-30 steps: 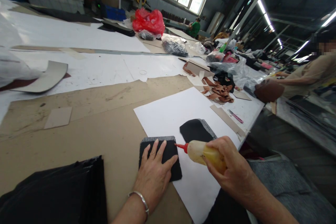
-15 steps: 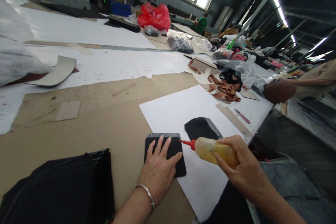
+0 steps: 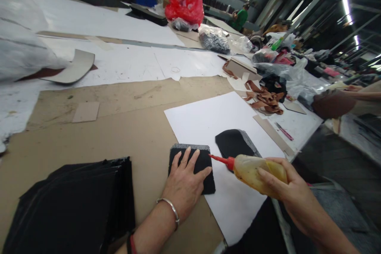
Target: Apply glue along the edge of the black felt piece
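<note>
fingers [image 3: 190, 156] of the left hand [image 3: 184, 184] are spread out flat and press down on a black square piece [image 3: 205, 162]. they do not grab it, they just lie on top. a silver bracelet [image 3: 171, 206] sits on that wrist. the black square piece lies near the person, partly on the brown cardboard [image 3: 119, 135] and partly on a white sheet of paper [image 3: 208, 119].

the right hand [image 3: 285, 190] is curled tight around a glue bottle [image 3: 256, 170]. the bottle is yellowish with a red tip [image 3: 218, 159]. the tip points left, at the right edge of the black square piece, very close to it, just by the left thumb. i cannot tell if the tip touches.

just past the bottle, a bit farther away, a second black piece [image 3: 235, 143] lies on the white sheet.

to the near left, a stack of black sheets [image 3: 74, 202] rests on the cardboard. a small cardboard square [image 3: 86, 112] lies farther off on the left.

to the far right are brown leather scraps [image 3: 264, 99] and a pink pen [image 3: 284, 131]. far away on the long table sits a red bag [image 3: 184, 6]. another person's arm [image 3: 361, 95] shows at the right edge.
</note>
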Available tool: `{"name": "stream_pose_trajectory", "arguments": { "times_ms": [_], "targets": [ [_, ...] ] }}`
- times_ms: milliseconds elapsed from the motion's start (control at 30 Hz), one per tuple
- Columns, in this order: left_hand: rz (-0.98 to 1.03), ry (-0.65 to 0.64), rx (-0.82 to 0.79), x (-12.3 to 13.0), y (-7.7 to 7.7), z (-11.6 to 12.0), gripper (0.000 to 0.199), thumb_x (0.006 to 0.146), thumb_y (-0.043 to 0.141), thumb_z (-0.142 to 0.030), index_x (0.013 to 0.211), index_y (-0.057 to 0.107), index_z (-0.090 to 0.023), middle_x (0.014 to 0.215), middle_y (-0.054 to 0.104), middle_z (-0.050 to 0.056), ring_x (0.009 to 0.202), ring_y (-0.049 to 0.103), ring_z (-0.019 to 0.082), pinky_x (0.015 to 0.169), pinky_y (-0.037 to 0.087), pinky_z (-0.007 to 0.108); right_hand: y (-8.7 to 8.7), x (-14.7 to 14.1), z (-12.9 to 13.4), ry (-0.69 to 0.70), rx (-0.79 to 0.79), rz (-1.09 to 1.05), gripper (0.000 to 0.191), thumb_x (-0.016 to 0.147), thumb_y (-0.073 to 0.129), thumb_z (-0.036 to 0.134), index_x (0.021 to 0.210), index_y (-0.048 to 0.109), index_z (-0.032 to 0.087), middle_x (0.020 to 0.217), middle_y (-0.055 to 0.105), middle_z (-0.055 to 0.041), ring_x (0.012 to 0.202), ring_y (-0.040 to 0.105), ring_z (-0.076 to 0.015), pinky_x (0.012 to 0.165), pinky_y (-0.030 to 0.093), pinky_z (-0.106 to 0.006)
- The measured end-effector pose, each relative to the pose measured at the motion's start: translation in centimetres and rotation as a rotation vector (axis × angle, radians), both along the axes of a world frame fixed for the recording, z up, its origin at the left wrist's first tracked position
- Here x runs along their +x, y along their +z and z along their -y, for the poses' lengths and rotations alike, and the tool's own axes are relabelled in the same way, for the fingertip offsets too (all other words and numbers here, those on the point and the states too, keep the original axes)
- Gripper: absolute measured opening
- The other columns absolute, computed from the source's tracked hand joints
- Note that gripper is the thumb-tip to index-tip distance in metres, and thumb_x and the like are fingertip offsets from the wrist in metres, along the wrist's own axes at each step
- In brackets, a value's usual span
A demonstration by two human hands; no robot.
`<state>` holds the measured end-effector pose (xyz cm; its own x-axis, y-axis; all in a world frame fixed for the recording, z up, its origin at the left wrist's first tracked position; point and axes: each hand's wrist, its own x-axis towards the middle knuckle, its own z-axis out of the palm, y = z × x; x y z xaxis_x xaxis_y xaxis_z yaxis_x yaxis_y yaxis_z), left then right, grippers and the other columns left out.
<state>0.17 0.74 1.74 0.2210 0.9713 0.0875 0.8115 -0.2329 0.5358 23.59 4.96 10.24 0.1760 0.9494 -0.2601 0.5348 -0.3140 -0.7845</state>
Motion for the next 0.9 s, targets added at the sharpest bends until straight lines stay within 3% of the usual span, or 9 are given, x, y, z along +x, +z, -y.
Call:
{"name": "stream_pose_trajectory", "arguments": {
  "times_ms": [167, 333, 567, 900],
  "targets": [
    [-0.004, 0.002, 0.004, 0.0, 0.0, 0.0, 0.042, 0.081, 0.060, -0.019, 0.118, 0.059, -0.041, 0.144, 0.043, 0.007, 0.136, 0.032, 0.035, 0.108, 0.028, 0.061, -0.1, 0.5, 0.2, -0.074, -0.136, -0.228, 0.050, 0.060, 0.078, 0.051, 0.096, 0.057, 0.021, 0.083, 0.066, -0.0025, 0.067, 0.062, -0.0200, 0.048, 0.052, -0.028],
    [0.002, 0.002, -0.019, 0.0, 0.0, 0.0, 0.041, 0.082, 0.060, -0.020, 0.117, 0.059, -0.040, 0.144, 0.042, 0.009, 0.136, 0.030, 0.036, 0.108, 0.026, 0.060, -0.2, 1.0, 0.4, -0.145, -0.232, -0.344, 0.048, 0.058, 0.079, 0.049, 0.096, 0.064, 0.023, 0.094, 0.070, -0.0051, 0.071, 0.064, -0.0216, 0.047, 0.052, -0.027],
    [0.021, 0.007, 0.009, 0.1, -0.1, 0.1, 0.039, 0.082, 0.059, -0.021, 0.117, 0.060, -0.039, 0.143, 0.043, 0.008, 0.136, 0.031, 0.036, 0.108, 0.026, 0.061, 0.2, 0.3, 0.6, -0.285, -0.349, -0.464, 0.051, 0.054, 0.083, 0.044, 0.099, 0.066, 0.025, 0.092, 0.072, -0.0039, 0.067, 0.064, -0.0193, 0.043, 0.050, -0.023],
    [0.008, -0.010, -0.034, 0.0, 0.0, 0.0, 0.039, 0.084, 0.059, -0.023, 0.119, 0.058, -0.040, 0.146, 0.039, 0.010, 0.137, 0.029, 0.036, 0.109, 0.024, 0.060, -0.3, 1.1, 0.5, -0.257, -0.386, -0.495, 0.045, 0.061, 0.080, 0.043, 0.100, 0.067, 0.026, 0.087, 0.069, -0.0010, 0.069, 0.061, -0.0173, 0.046, 0.051, -0.022]
  ]
}}
